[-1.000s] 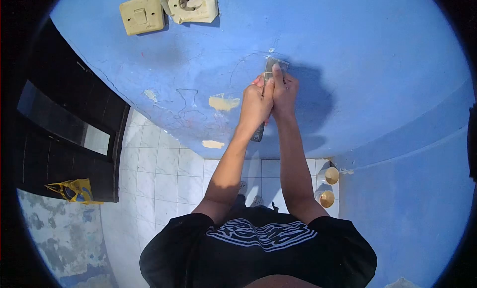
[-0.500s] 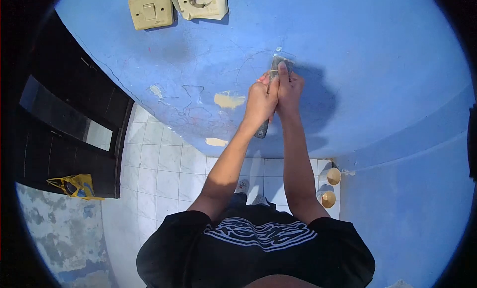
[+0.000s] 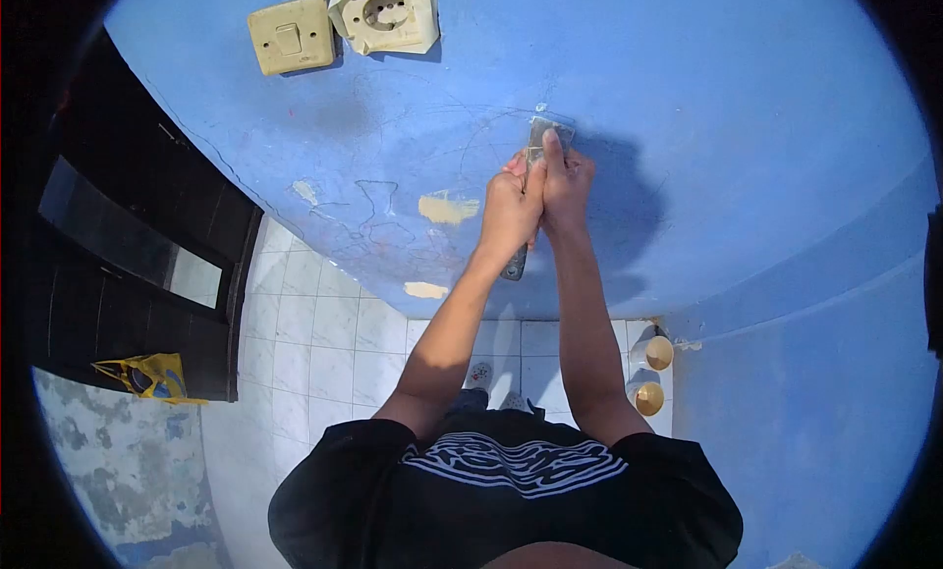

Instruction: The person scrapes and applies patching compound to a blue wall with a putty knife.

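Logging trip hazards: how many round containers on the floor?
2, both on the tiled floor to the person's right: one container near the wall corner, the other container beside it, closer to the person. The black shirt could hide more.

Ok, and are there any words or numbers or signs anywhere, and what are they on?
None that I can read.
Light switch: faint marks, too small.
Yellow bag: dark and blue patches, too blurred to tell.
Black T-shirt: white wavy print, no letters I can make out.
Putty knife: none visible.
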Demonstrator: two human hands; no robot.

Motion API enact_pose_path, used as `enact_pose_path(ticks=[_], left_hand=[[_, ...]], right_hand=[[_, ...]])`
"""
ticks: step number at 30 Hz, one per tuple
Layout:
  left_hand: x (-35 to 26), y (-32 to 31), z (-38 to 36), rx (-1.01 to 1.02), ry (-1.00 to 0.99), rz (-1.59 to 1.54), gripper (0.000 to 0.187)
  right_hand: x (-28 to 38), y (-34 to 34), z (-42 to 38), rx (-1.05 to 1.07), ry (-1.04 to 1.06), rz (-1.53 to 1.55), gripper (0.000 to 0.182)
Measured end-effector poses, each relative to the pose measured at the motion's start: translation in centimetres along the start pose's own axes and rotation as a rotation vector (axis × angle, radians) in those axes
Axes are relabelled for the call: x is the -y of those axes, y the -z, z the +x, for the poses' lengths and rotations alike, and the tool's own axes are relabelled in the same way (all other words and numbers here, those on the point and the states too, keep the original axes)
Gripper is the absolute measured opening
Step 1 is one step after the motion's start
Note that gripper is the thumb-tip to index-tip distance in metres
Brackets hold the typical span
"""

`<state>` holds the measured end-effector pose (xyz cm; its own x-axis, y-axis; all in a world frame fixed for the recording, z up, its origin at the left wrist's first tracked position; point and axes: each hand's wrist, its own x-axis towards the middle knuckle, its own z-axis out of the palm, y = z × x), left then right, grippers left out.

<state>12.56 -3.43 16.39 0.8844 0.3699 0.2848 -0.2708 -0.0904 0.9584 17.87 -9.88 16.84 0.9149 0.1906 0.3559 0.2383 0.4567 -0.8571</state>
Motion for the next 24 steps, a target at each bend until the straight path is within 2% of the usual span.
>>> enact_pose_path(ticks=[3,5,8,11,13,17,19,24], left_hand=[[0.5,0.3,-0.3,0.014,0.012,0.087,0.048],[-0.2,0.2,-0.5,-0.002,0.051,0.031,0.057],[-0.3,0.2,-0.1,0.002,-0.006,0.049,0.057],[0.7,0.6,-0.3,0.051,0.098,0.034,0.053],[1.7,1.0,-0.7,0.099,0.071,-0.046,0.052],[2.5,1.4,-2.2,0.168,0.056,-0.158,0.05],[2.7,1.4,-2.3,0.155,0.074,-0.134,0.049],[3.0,0.8,-2.0,0.133,0.109,-0.077,0.049]], right_hand=[[-0.9,-0.2,-0.5,-0.012,-0.038,0.038,0.045],[-1.3,0.2,-0.1,-0.016,-0.043,0.045,0.045],[-1.0,-0.2,0.6,0.0,-0.009,0.121,0.044],[-0.9,0.2,0.4,-0.029,-0.026,0.069,0.045],[-0.5,0.4,0.3,-0.029,-0.075,-0.078,0.047],[-0.3,0.1,0.2,0.005,-0.04,-0.058,0.047],[-0.2,0.0,-0.1,-0.009,-0.139,-0.035,0.042],[-1.5,0.6,-1.6,0.053,-0.108,-0.062,0.04]])
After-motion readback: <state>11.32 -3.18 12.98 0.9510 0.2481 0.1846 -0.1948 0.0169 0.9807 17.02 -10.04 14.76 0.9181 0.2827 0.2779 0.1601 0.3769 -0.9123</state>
